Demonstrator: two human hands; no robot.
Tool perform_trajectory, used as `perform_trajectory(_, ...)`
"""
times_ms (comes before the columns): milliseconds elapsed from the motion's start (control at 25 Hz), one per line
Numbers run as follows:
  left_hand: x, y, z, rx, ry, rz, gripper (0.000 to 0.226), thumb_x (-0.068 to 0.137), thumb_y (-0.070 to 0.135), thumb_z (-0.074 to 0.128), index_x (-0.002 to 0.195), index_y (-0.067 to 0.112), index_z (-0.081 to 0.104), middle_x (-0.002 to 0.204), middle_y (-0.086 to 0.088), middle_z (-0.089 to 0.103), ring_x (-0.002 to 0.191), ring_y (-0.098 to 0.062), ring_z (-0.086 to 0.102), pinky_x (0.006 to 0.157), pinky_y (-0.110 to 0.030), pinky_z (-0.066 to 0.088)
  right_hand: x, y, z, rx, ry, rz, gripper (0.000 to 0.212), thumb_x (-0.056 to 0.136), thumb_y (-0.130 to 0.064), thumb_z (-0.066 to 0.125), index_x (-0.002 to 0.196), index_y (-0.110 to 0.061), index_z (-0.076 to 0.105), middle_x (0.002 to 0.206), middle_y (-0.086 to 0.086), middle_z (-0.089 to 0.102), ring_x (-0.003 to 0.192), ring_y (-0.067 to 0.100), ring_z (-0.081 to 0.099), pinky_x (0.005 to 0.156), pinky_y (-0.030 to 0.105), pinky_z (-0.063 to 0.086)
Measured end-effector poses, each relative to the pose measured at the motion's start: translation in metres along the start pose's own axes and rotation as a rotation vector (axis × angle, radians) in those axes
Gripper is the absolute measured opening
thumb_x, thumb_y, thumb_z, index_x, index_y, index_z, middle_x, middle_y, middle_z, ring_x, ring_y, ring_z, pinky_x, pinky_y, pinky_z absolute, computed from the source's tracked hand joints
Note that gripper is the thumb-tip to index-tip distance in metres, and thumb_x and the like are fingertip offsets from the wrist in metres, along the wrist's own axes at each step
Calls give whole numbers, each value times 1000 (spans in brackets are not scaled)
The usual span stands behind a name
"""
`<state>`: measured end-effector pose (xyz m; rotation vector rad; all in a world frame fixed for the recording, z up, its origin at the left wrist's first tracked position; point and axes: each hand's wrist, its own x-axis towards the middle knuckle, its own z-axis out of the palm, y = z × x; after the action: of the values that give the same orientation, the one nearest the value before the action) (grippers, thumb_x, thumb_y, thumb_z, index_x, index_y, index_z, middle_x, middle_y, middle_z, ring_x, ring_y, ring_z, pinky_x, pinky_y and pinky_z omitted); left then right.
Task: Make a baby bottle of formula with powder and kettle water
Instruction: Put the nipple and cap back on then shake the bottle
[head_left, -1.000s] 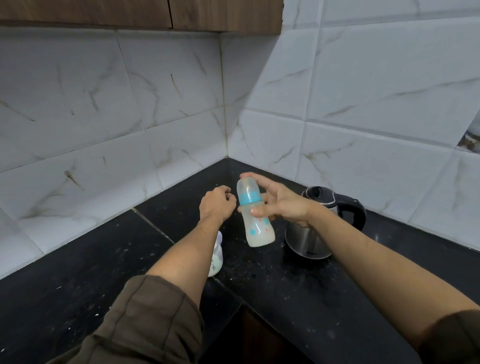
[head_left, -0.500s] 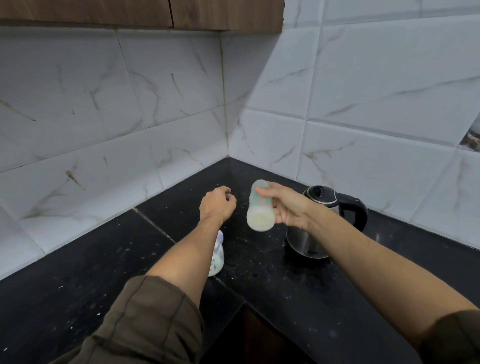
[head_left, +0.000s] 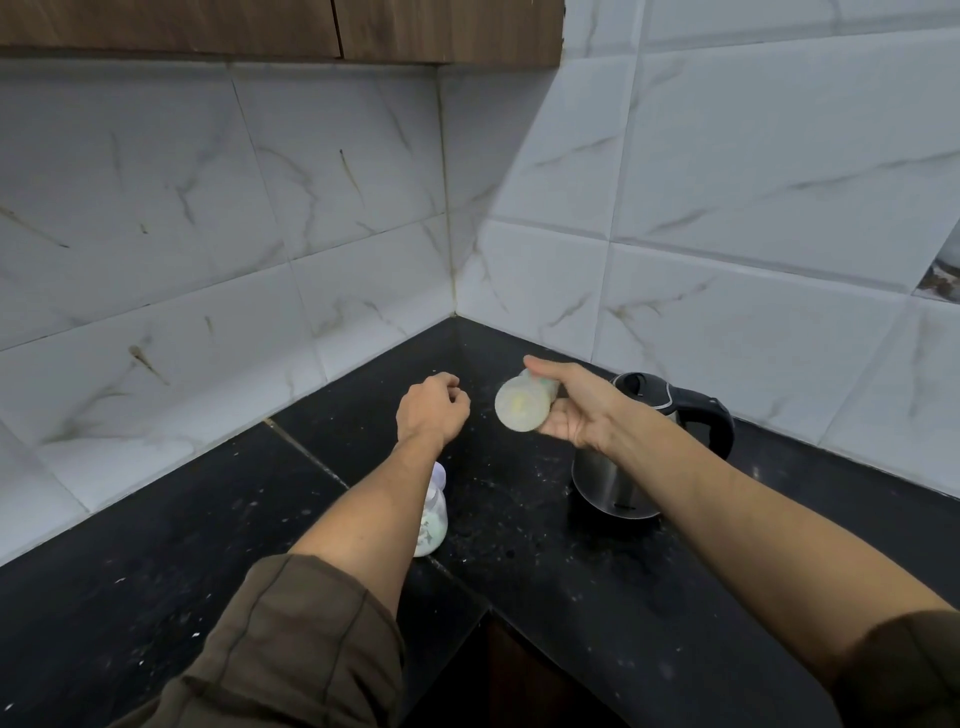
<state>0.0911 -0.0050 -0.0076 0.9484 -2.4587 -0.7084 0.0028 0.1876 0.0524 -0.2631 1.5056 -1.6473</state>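
My right hand grips a translucent baby bottle in the air above the black counter. The bottle lies nearly level, its round base with pale milky liquid turned toward me and its blue-collared top pointing away. My left hand hovers just left of it as a loose fist, holding nothing. A steel kettle with a black lid and handle stands on the counter under my right wrist. A second small bottle with a pale lilac top stands on the counter, half hidden by my left forearm.
White marble-look wall tiles meet in a corner behind the counter. Wooden cabinets hang above. The counter is L-shaped with a dark inner gap near me, and it is speckled with white powder.
The bottle in my right hand has tipped from nearly upright to lying flat with its base toward me, and has risen slightly. My left fist has stayed in place.
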Motion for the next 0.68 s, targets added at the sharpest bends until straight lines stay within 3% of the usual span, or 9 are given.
perform_trajectory(200, 1, 2, 0, -1, -5, 1, 39, 99, 28, 56, 135, 23, 67, 125, -3, 74, 115, -28, 67, 92, -37, 52, -3, 2, 3, -241, -224, 36, 50, 84, -36, 83, 125, -15, 65, 111, 13, 74, 99, 29, 74, 74, 42, 66)
perform_trajectory(360, 2, 0, 0, -10, 3, 0, 39, 98, 28, 56, 135, 22, 68, 125, -2, 74, 116, -28, 67, 93, -37, 53, -1, -6, 5, 20, 33, 19, 37, 90, -31, 80, 117, -8, 68, 103, 16, 76, 73, 26, 79, 58, 39, 65)
perform_trajectory(560, 2, 0, 2, 7, -4, -2, 40, 99, 29, 56, 136, 23, 67, 125, -4, 74, 117, -28, 66, 93, -38, 52, -7, -3, 4, -192, -169, 64, 44, 86, -36, 81, 120, -10, 68, 109, 14, 74, 96, 29, 73, 68, 38, 65)
perform_trajectory(680, 3, 0, 1, -4, 7, 7, 39, 99, 28, 56, 136, 22, 67, 126, -3, 73, 117, -27, 66, 94, -37, 52, -8, -10, 4, -11, -9, 23, 34, 89, -29, 80, 112, -8, 67, 103, 16, 75, 73, 26, 78, 55, 38, 64)
